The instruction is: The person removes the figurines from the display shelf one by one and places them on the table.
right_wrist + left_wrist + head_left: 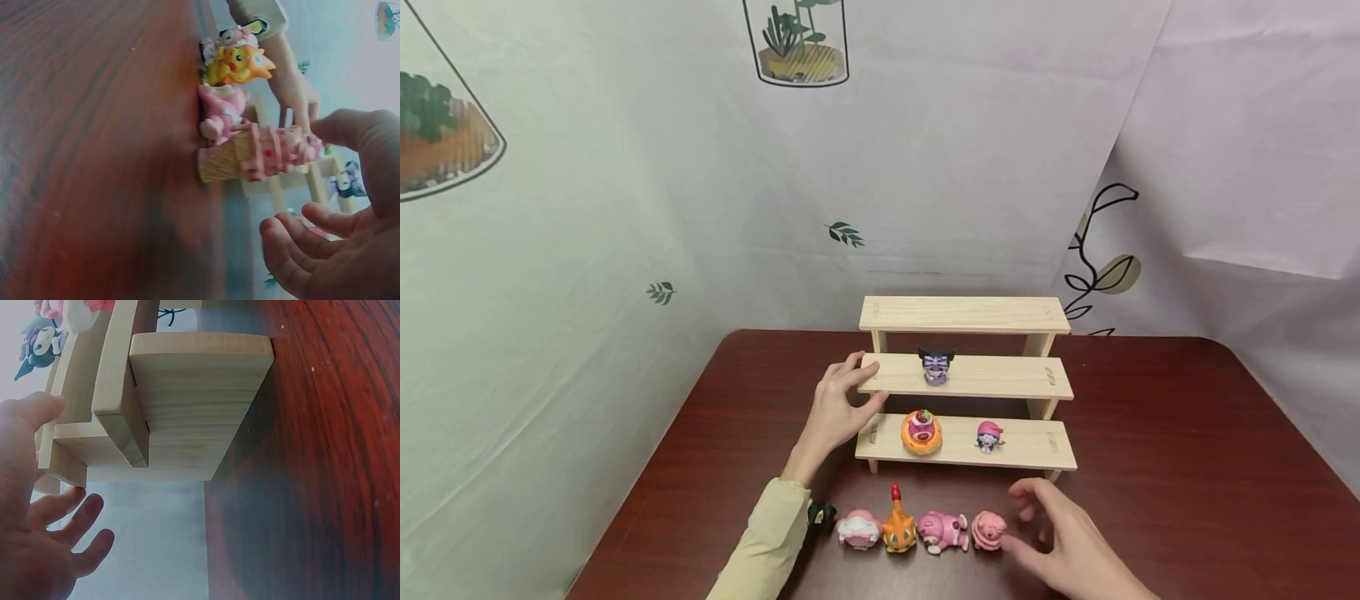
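My left hand (837, 404) holds the left end of the middle board of a three-step wooden display shelf (1000, 377); in the left wrist view thumb and fingers lie on either side of the board's end. My right hand (1063, 537) is spread beside a pink ice-cream-cone figurine (988, 531), its thumb close to it; whether they touch I cannot tell. In the right wrist view the cone figurine (262, 153) stands upright on the table, with nothing gripped. Left of it lie a pink bear figurine (943, 532), an orange figurine (898, 530) and a pink-and-white figurine (859, 530).
A purple-and-black figurine (936, 367) sits on the middle step. On the lowest step are an orange ring figurine (921, 432) and a pink-capped figurine (988, 436). A dark item (822, 513) is by the left sleeve. The dark red table (1187, 433) meets a printed cloth backdrop.
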The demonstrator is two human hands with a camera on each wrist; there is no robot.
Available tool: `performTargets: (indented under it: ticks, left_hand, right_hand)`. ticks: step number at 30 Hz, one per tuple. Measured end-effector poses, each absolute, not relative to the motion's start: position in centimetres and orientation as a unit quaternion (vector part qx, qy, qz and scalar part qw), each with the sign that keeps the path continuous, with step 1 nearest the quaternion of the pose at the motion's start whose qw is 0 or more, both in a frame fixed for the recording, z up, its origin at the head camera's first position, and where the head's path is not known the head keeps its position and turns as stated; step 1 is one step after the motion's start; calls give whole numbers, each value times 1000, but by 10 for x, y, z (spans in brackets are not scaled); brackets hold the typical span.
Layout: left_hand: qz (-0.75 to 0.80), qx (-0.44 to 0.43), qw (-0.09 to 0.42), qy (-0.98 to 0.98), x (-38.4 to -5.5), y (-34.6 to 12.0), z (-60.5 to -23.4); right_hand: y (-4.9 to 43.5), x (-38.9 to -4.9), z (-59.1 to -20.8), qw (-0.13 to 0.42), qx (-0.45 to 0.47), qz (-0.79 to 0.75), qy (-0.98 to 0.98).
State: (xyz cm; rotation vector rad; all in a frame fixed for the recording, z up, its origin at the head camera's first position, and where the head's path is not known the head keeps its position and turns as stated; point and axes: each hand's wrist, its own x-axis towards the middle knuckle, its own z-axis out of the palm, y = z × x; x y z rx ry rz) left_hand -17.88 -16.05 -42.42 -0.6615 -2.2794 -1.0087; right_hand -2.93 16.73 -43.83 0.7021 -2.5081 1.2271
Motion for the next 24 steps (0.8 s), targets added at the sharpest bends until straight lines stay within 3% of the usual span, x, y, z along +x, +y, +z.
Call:
performTargets:
  ticks: [6,10,24]
  left_hand:
    - [-377,-247,279,-848,-179,-161,-425]
    - [-377,-249,278,-848,-179,-161,-425]
    - [-377,-250,277,-848,-178,-161,-424]
  right_hand:
    - [171,-36,-423,195,272,410,-848]
    - [171,-45,-412,211,277,422,-837]
    - [164,-78,-387,182,266,464,-825]
